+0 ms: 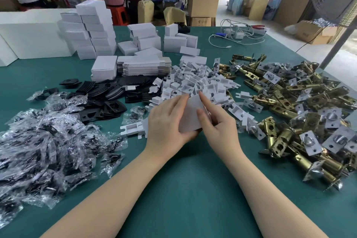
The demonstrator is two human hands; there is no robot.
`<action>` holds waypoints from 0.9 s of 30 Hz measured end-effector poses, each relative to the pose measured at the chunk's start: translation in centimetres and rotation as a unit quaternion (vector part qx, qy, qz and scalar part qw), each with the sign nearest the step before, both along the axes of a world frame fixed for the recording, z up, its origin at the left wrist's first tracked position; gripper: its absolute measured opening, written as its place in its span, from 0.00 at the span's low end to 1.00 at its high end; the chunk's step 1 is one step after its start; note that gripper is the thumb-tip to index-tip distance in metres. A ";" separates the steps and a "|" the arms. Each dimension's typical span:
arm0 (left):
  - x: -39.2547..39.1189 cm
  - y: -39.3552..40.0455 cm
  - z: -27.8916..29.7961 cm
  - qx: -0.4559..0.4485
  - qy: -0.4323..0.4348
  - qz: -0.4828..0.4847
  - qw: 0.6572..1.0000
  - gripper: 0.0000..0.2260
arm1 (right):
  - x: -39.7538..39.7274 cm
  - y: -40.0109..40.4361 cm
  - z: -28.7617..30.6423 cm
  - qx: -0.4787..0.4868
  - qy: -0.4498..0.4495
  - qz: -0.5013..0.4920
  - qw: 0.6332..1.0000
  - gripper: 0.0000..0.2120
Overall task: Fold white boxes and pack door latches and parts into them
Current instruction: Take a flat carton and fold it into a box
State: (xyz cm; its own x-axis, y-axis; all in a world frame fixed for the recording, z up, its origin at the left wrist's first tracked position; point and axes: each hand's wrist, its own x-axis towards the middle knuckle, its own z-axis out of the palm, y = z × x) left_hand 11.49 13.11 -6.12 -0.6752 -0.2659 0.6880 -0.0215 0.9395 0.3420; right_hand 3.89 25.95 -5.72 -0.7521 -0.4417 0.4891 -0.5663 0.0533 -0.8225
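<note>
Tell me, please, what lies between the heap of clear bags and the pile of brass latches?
In the head view, bare green mat, crossed by both forearms; the hands hold a white box there.

The scene is evenly and brightly lit, with daylight coming in from the open area at the upper right, where the floor point(289, 31) looks washed out. Shadows on the green table point(183, 189) are soft and faint. The plastic bags point(44, 141) and brass latches point(289, 106) carry small glints. Wide-angle distortion bends the edges, and the background is slightly soft.
</note>
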 end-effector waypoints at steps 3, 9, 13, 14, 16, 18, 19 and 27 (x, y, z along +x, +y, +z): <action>-0.2 0.8 -0.3 -0.051 0.002 0.042 0.998 0.46 | -0.7 0.0 0.0 -0.061 -0.107 -0.102 0.987 0.18; 0.4 0.4 0.2 0.184 0.063 -0.087 0.977 0.55 | -3.0 1.7 0.8 -0.214 -0.304 -0.130 0.919 0.10; 0.2 -0.1 0.4 0.380 0.054 -0.220 0.897 0.48 | -1.5 0.1 0.6 -0.054 -0.447 -0.026 0.892 0.14; 0.1 -0.3 0.3 0.386 0.064 -0.217 0.894 0.44 | -1.4 -0.1 0.8 -0.025 -0.447 -0.026 0.894 0.18; 0.0 -0.7 0.3 0.413 0.083 -0.208 0.883 0.36 | -1.0 -0.2 0.8 0.040 -0.378 -0.029 0.924 0.25; 0.0 -0.8 0.2 0.438 0.089 -0.192 0.874 0.30 | -0.5 -0.1 0.5 0.149 -0.203 -0.051 0.966 0.27; 0.1 -0.8 0.2 0.432 0.087 -0.180 0.879 0.26 | -0.1 0.0 0.2 0.191 -0.104 -0.070 0.974 0.26; -0.1 -2.7 -0.3 0.441 -0.002 -0.159 0.883 0.20 | -5.4 4.0 5.8 0.374 0.040 -0.164 0.912 0.14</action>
State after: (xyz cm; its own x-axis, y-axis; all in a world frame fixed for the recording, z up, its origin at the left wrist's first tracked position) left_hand 11.38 10.38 -6.38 -0.8143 -0.4939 0.3049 0.1918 0.2668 0.9445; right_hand -1.51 29.98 0.07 -0.8790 -0.4319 0.2019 -0.4752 0.7594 -0.4444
